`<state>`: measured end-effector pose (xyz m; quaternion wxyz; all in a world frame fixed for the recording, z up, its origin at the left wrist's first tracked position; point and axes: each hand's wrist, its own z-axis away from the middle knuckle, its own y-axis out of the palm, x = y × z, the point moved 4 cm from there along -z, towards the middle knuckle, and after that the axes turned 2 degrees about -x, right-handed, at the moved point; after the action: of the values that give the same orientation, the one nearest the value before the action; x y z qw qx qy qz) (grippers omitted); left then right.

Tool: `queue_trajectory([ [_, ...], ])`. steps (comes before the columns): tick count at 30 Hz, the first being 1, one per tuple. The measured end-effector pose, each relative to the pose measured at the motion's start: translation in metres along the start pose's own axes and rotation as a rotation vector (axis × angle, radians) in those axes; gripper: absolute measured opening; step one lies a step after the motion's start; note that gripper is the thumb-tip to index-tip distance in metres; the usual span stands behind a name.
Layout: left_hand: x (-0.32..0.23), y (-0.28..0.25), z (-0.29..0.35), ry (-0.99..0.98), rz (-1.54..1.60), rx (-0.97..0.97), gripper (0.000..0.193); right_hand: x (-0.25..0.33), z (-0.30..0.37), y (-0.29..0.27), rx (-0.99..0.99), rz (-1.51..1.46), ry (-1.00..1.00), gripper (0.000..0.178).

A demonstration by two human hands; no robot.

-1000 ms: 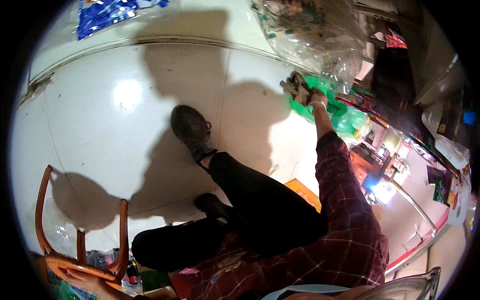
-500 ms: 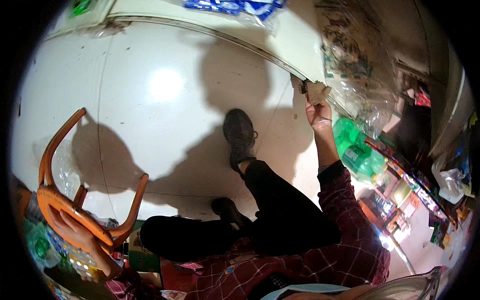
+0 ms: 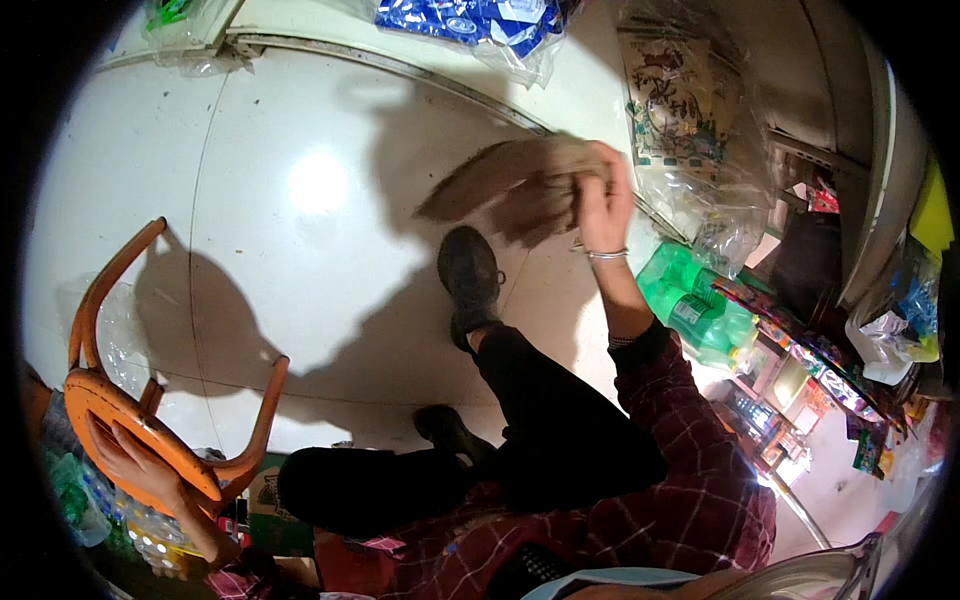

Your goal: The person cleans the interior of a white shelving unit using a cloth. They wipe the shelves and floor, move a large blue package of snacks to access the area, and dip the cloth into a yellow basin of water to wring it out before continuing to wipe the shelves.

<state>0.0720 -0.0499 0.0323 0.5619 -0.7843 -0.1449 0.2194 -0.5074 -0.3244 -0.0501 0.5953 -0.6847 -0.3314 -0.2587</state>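
Note:
My right hand (image 3: 606, 205) grips a grey-brown cloth rag (image 3: 515, 180), which fans out to the left over the pale floor, its lower edge blurred. At the left, my left hand (image 3: 135, 462) lies flat on the seat of an orange stool (image 3: 92, 400), fingers stretched and slightly apart. The stool's legs reach down toward the floor. Between the two hands are my legs in black trousers and my dark shoes (image 3: 468, 270).
Green plastic bottles (image 3: 690, 300) lie beside my right forearm. Clear plastic wrap covers a printed package (image 3: 670, 100) at the upper right. Blue packets (image 3: 470, 22) rest on the ledge beyond the floor edge. More bottles (image 3: 150, 535) stand below the stool.
My right hand has come away from the floor edge, moving left and nearer, and the rag now hangs spread out instead of bunched. My left hand stays on the stool.

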Motion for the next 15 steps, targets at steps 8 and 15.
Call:
queue_trajectory([
  [8, -0.004, 0.004, -0.003, 0.035, -0.066, -0.019, 0.048, -0.026, -0.024, 0.054, -0.118, 0.542, -0.303, 0.033],
  [15, -0.003, 0.001, -0.004, 0.081, -0.079, -0.029, 0.049, 0.057, -0.061, 0.168, 0.178, -0.101, -0.332, 0.027],
])
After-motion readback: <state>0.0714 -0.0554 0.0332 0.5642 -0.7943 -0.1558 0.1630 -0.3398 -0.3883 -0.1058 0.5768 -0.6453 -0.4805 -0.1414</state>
